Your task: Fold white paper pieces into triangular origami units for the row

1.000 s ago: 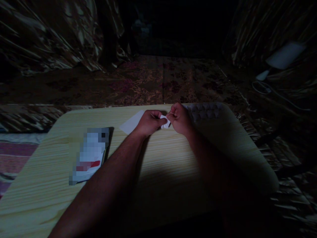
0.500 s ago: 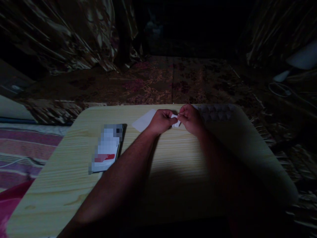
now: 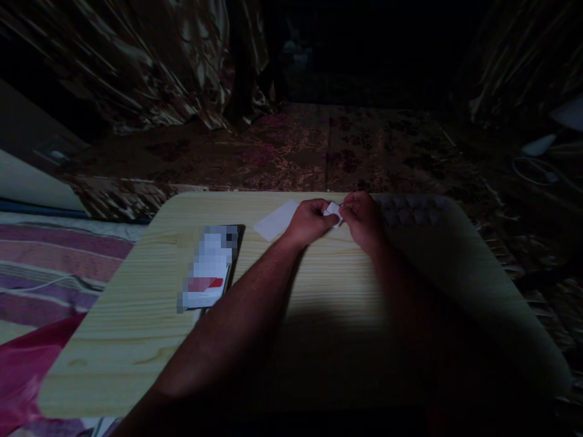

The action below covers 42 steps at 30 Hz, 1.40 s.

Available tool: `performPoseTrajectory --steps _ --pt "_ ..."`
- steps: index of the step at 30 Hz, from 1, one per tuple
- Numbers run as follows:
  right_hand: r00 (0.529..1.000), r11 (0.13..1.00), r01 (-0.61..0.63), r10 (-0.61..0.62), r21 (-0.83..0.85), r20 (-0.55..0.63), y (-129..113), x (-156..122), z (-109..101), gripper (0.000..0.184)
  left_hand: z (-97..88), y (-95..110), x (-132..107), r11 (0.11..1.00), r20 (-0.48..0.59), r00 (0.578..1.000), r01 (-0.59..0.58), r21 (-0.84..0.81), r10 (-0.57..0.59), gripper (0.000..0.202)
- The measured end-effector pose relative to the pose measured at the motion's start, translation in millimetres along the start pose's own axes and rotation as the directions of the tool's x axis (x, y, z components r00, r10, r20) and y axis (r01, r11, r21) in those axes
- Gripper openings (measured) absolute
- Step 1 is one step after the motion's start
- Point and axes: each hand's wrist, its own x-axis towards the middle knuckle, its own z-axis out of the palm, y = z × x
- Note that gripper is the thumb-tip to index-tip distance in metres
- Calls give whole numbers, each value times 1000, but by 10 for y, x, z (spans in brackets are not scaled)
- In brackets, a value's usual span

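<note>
A small folded piece of white paper (image 3: 333, 210) with crease lines is held between my two hands near the far edge of the wooden table. My left hand (image 3: 311, 222) is closed on its left side, with the thumb pressing on top. At its right corner, the fingertips of my right hand (image 3: 363, 220) pinch together on the paper. A flat white sheet (image 3: 277, 220) lies on the table just left of my left hand, partly covered by it.
The pale wooden table (image 3: 122, 340) fills the middle. On its left lies a blurred-out box or book (image 3: 207, 267). A dark egg tray (image 3: 410, 210) sits at the far right. Striped bedding (image 3: 91, 267) is at left. A lamp (image 3: 540, 145) and cable stand at right. Light is dim.
The view has shifted, so everything appears slightly further right. The folded paper is turned a little, now showing a pointed, creased face. Both hands keep their hold.
</note>
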Motion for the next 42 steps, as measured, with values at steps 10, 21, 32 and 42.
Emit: performPoseTrajectory --steps 10,21,32,42 --pt "992 989 -103 95 108 78 29 17 7 32 16 -36 10 998 -118 993 -5 -63 -2 21" --pt "990 981 -139 134 132 47 -44 5 -1 30 20 -50 9 997 -126 992 -32 -68 23 20" --pt "996 991 -81 77 109 43 5 13 -13 28 14 -2 -11 995 -83 995 -56 -81 49 18" --pt "993 988 -114 109 108 51 -41 -12 6 26 6 -74 20 998 -48 998 -38 -56 36 23"
